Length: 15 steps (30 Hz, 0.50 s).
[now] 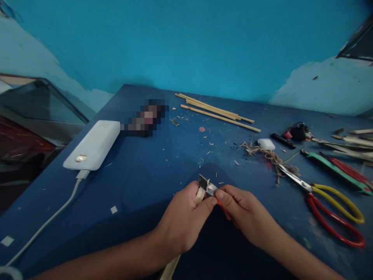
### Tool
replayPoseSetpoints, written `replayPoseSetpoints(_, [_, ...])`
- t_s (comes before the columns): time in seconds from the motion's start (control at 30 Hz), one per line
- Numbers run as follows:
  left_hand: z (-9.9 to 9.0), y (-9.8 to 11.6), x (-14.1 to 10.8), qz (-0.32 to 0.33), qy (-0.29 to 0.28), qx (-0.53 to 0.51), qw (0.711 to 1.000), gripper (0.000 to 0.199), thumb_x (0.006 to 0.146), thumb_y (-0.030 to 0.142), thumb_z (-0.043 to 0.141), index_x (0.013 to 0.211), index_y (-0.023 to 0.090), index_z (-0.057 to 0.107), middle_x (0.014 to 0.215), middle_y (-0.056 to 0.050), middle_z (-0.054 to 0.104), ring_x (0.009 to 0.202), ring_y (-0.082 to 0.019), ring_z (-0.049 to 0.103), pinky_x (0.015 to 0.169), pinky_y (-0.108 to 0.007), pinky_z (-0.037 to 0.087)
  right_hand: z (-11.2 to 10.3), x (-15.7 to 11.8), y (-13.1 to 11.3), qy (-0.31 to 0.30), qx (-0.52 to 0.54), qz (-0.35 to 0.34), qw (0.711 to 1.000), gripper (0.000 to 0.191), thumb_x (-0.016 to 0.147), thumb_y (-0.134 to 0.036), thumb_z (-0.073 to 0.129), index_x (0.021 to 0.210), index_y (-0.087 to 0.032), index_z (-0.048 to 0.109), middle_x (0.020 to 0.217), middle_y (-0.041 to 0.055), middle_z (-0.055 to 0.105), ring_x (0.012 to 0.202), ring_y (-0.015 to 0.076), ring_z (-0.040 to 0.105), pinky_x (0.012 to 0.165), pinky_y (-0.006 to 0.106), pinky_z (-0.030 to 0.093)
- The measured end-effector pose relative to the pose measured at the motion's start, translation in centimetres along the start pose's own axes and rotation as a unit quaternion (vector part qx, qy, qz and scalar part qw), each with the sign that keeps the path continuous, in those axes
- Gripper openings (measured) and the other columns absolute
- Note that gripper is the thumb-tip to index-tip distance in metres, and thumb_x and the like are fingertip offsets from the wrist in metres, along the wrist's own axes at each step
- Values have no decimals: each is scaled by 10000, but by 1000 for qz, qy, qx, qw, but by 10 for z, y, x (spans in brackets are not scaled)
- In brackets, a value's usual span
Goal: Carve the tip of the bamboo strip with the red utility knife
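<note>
My left hand (185,217) is closed around a pale wooden strip (200,195). The strip's upper end shows above the fingers, and its lower part comes out below the wrist. My right hand (240,210) grips a utility knife (211,189) with a red handle and a short dark blade. The blade lies across the strip's top end, and a small curl of wood stands beside it. My left thumb presses near the knife's handle. Fingers hide most of the handle.
Scissors (307,186) with yellow and red handles lie at right, beside a green-handled tool (338,169) and frayed twine (268,153). Several thin sticks (221,116) lie near the wall. A white power bank (93,146) with a cable (58,217) is at left. Shavings dot the blue table (140,186).
</note>
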<state>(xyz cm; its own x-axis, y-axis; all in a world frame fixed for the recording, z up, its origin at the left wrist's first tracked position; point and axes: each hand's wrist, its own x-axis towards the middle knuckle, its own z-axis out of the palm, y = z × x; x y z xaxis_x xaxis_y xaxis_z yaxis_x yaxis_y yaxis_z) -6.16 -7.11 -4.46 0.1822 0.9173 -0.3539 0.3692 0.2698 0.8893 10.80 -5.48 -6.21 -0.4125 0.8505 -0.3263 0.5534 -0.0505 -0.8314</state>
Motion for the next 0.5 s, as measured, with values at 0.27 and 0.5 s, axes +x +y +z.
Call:
replayPoseSetpoints(0.27, [2, -3, 0, -17, 7, -11, 1000, 246, 842, 406, 478, 850, 172, 555, 764, 3, 600, 690, -138, 515, 595, -239, 371, 3, -1, 0, 24, -17, -2, 1000, 423, 930, -505, 332, 659, -204, 454, 539, -37, 478, 488, 115, 460, 470, 226, 333])
replayPoseSetpoints(0.5, [3, 0, -1, -28, 9, 0, 1000, 244, 836, 415, 483, 813, 177, 532, 684, 21, 548, 612, -120, 468, 553, -232, 349, 5, 0, -1, 32, -27, -3, 999, 428, 929, -507, 328, 648, -206, 442, 544, -34, 469, 506, 119, 448, 483, 234, 328])
